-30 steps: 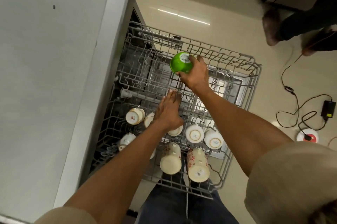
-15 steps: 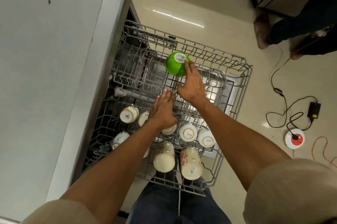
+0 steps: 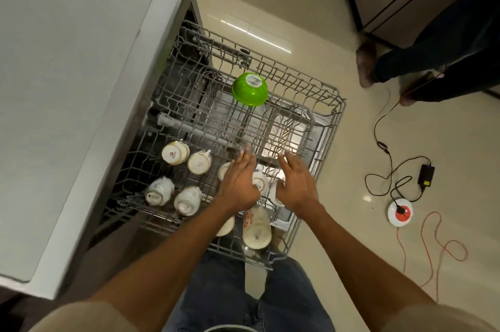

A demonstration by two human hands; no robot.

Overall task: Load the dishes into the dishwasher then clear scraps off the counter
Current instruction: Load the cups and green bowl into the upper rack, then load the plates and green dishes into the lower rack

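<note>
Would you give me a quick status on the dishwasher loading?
Left hand, right hand open, empty. Green bowl upside down in rack. No obstruction.

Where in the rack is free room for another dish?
The rack is bare between the green bowl and the hands (left, right), and along its right side. The cups crowd its near-left part.

Vantage: one head-worn camera, directly above the pulled-out dishwasher rack point(image 3: 311, 158).
Facing: steeply downward and forward over the rack.
Nearness: close, at arm's reach of the rack.
Coverage: desk point(image 3: 67, 88) left of the rack, floor point(image 3: 378, 223) right of it.
Overlap: single view only.
</note>
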